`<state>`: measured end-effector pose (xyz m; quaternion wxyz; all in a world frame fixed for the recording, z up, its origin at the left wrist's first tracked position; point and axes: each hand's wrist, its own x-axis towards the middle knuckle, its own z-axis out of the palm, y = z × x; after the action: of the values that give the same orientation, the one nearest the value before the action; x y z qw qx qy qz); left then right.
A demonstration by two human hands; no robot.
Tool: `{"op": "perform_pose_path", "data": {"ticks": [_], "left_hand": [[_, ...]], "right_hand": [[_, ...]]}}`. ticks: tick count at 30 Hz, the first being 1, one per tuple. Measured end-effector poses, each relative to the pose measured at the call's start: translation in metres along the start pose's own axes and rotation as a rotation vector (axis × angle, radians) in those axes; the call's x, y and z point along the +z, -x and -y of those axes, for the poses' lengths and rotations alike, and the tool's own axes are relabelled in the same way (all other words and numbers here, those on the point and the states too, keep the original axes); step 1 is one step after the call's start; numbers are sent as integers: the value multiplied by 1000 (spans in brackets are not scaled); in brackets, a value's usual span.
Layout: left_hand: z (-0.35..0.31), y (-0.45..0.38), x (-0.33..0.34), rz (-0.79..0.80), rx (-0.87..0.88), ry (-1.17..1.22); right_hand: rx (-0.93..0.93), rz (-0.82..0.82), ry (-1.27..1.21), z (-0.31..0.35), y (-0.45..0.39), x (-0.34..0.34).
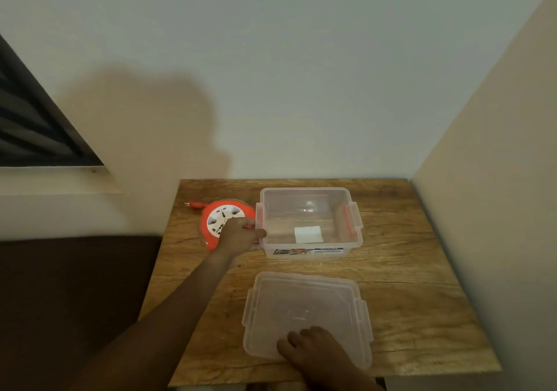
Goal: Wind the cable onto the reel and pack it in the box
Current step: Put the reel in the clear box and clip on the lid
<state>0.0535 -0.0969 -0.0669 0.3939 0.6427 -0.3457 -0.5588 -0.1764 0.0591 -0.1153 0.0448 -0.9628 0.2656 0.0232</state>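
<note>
The orange cable reel (211, 234), with a white socket face, lies flat on the wooden table (407, 270) at the back left. Its orange plug (193, 205) sticks out to the left, and the cable looks wound in. My left hand (241, 235) reaches forward and is closed over the reel's right edge, right beside the left wall of the clear plastic box (304, 189). The box stands open with a white paper square (308, 234) on its bottom. Its clear lid (304, 303) lies flat nearer to me, and my right hand (313, 350) rests on the lid's front part.
The table fills a corner, with walls close behind and on the right (482, 179). A window (30, 119) is at the upper left, above a dark brown surface (75, 285) left of the table. The box has orange latches (349, 222) on its right side.
</note>
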Motion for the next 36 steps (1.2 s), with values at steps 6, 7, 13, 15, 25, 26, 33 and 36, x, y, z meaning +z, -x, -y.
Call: {"op": "perform_pose_path", "data": {"ticks": [6,7,13,15,25,26,33,36], "left_hand": [[-2,-5,4,5,-10,37],[-2,-5,4,3,-10,38],[5,-6,14,-39,14,41],[7,-6,17,-64,12,43],[9,0,27,-144,-37,43],[7,-1,28,-152,-38,43],[-11,-4,36,-170,-67,-5],[-14,-5,38,-173,-85,-9]], "right_hand": [[-27,70,24,-21,13,7],[-40,66,16,-25,13,6],[-60,19,-57,-51,13,0],[-72,12,-63,-57,14,-1],[-79,7,-53,-65,16,14],[-72,10,-56,-66,16,15],[-57,25,-46,-69,11,13],[-13,30,-81,-67,13,15]]}}
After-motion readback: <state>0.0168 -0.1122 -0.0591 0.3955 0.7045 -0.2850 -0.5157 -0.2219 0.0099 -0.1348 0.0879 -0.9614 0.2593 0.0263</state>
